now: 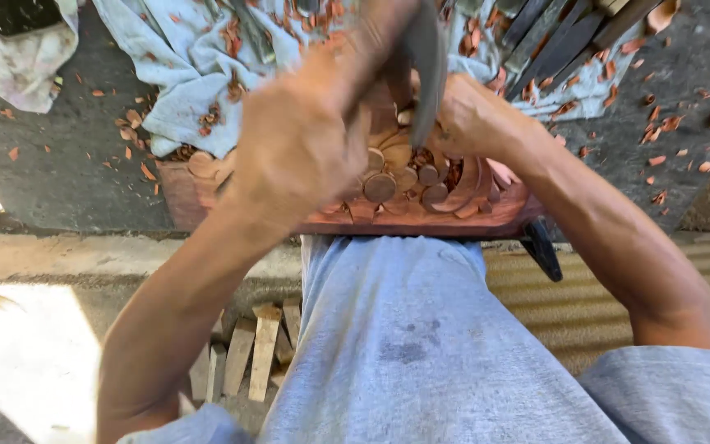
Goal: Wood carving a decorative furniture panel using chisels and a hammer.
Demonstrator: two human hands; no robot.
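- grey concrete ground (59,173) is seen all around, littered with reddish wood chips (659,131), with a bright patch of sunlight at the lower left.
- a pale blue cloth (182,74) is spread over the ground beyond the work, and a row of dark chisels (552,37) is laid out on it at the upper right.
- a reddish carved wood panel (421,197) is set flat just beyond the knee, at the middle of the view; rounded discs and curved petals are cut into it (the far half is hidden by the hands).
- the left hand (297,148) is raised over the panel and closed on a blurred tool handle (371,33), whose kind cannot be told.
- the right hand (470,115) is rested on the panel and clamped on a dark metal chisel (429,66), held steeply with its tip among the carved discs.
- the two hands are kept close together, just apart.
- a few short wooden offcuts (248,353) are seen on the ground below the left forearm.
- grey trousers (404,345) fill the lower middle.
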